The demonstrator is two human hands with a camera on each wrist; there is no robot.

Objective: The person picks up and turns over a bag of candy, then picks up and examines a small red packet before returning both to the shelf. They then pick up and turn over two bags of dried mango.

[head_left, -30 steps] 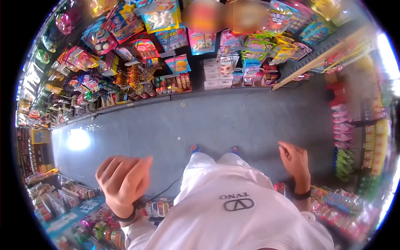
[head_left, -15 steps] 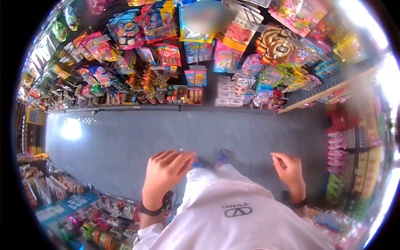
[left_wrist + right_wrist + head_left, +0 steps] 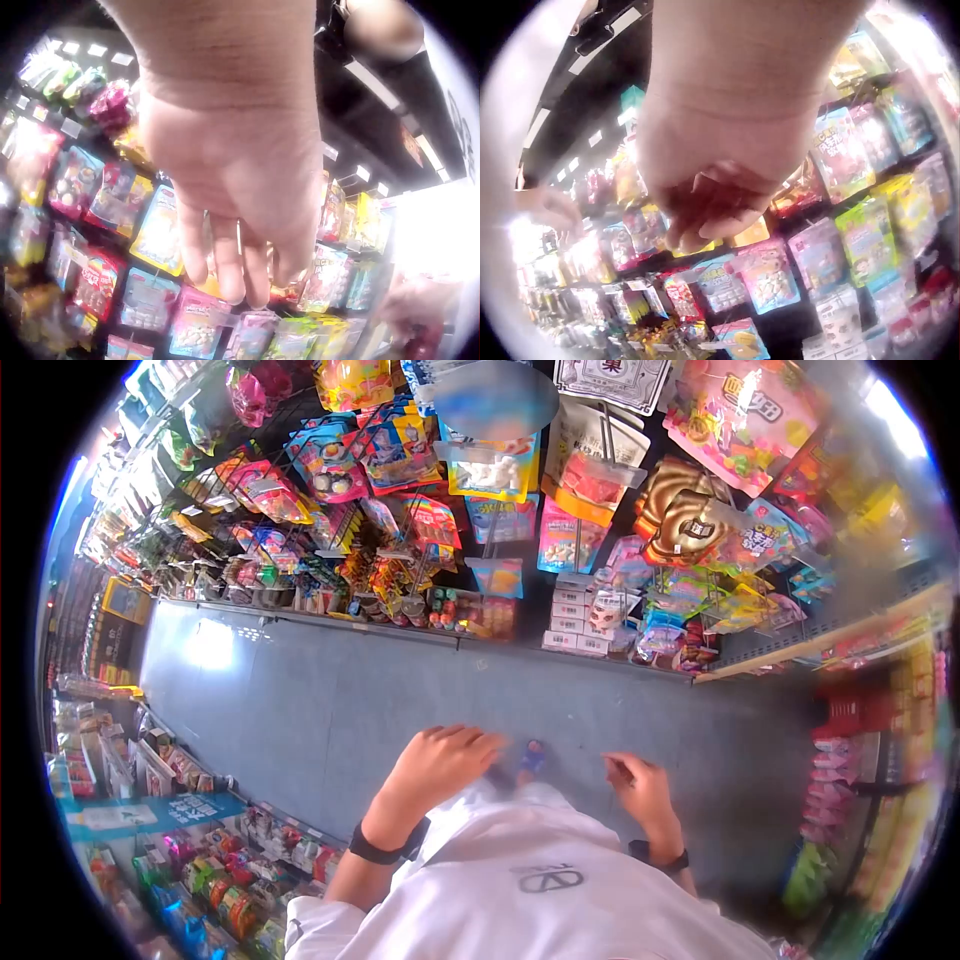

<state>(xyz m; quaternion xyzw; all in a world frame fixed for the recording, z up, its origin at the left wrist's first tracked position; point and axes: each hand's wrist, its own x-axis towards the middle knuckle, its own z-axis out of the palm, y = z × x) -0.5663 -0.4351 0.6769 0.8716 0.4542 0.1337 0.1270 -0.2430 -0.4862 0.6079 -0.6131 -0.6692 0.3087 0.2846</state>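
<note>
My left hand point(image 3: 440, 765) hovers in front of the white shirt point(image 3: 470, 870), palm down, above the floor. In the left wrist view its fingers point(image 3: 229, 262) hang relaxed and nearly straight, with nothing in them. My right hand point(image 3: 643, 792) is a little to the right at about the same height, its fingers loosely curled. Seen from the right wrist, the bent fingers point(image 3: 705, 217) overlap the display behind, and no held item shows. Ahead hang bagged sweets: a marshmallow bag point(image 3: 492, 465), a gold bag point(image 3: 685, 520) and a pink bag point(image 3: 745, 415).
White boxes point(image 3: 577, 625) are stacked on the bottom shelf ahead. A grey floor point(image 3: 330, 710) runs between the racks. Low shelves of packets point(image 3: 215, 870) stand at left, and pink packets point(image 3: 830, 780) hang below a red basket point(image 3: 855, 710) at right.
The view has shifted toward the rack, which shows more of its upper bags. My left hand has moved right, toward the body's middle; the right hand has come slightly left and lower.
</note>
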